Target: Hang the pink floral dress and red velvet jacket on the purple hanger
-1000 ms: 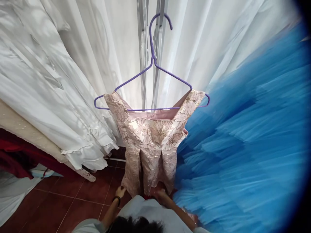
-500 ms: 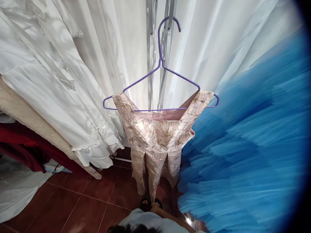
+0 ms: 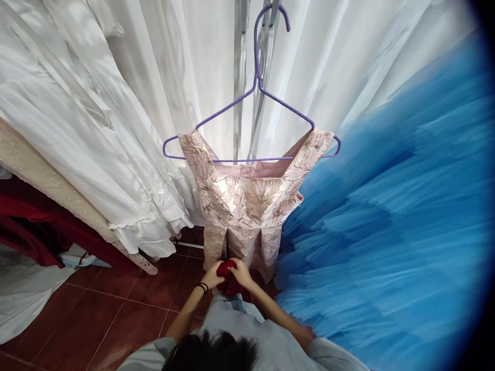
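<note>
At lower centre, the left hand (image 3: 212, 277) and right hand (image 3: 241, 273) grip shiny dark-red cloth (image 3: 225, 268), bunched, not spread; above, the pink-and-gold floral brocade dress (image 3: 247, 198) already hangs on a purple wire hanger (image 3: 256, 57).

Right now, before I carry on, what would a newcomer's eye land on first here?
Probably the vivid blue ruffled fabric filling the picture's right side. Next, the pink floral dress at the centre, on a purple hanger. Then the red cloth held between the left hand and right hand, low in front of the dress's skirt.
</note>
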A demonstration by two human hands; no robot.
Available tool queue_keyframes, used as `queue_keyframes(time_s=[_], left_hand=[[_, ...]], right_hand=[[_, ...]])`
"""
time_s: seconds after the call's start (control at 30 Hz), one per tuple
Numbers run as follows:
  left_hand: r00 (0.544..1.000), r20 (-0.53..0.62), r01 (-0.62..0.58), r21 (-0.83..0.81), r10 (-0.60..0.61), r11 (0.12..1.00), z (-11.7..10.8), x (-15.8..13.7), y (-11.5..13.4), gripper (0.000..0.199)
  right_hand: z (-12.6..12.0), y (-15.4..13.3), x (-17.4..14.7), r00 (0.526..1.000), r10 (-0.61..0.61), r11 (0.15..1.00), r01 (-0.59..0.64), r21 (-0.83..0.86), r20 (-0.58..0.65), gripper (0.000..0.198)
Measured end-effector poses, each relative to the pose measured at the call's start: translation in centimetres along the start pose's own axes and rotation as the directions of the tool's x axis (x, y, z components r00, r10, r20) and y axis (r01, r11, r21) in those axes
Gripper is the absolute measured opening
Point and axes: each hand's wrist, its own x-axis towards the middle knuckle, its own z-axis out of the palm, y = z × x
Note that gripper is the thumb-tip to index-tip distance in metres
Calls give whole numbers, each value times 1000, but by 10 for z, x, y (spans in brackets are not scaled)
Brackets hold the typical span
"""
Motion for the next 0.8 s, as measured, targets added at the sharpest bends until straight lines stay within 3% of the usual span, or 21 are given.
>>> queue_keyframes(time_s=[0.07,0.17,0.27,0.37,0.47,0.53,0.63,0.7,0.8], left_hand=[[998,-59,-29,-13,28,999,-20,6,23,44],[987,-104,-126,-47,121,991,-53,11,63,35],[961,-147,-248,-91,233,964,-80,10,107,42],[918,-279,-335,-171,281,927,-100,3,148,55],[869,-417,-412,-314,265,855,-115,-7,178,52],[864,-394,-451,-324,315,832,-117,-15,190,46],[872,-191,-479,-150,450,865,-104,-24,200,48],[861,-114,-499,-5,496,866,-89,-27,203,46],[821,-225,-514,110,525,851,-74,-27,211,22]], right_hand=[[-32,-13,5,1000,-1,1000,2,31,-11,33],[-89,-42,7,994,-112,989,112,96,-12,33],[-142,-79,1,964,-262,950,266,165,-48,36],[-179,-111,-9,939,-335,926,343,159,-76,38],[-193,-129,-19,924,-368,913,379,148,-101,33],[-195,-136,-23,922,-365,907,384,172,-130,31],[-194,-142,-27,919,-363,902,387,192,-152,32],[-194,-144,-29,915,-376,904,397,158,-145,34],[-196,-147,-32,912,-384,918,393,43,-144,38]])
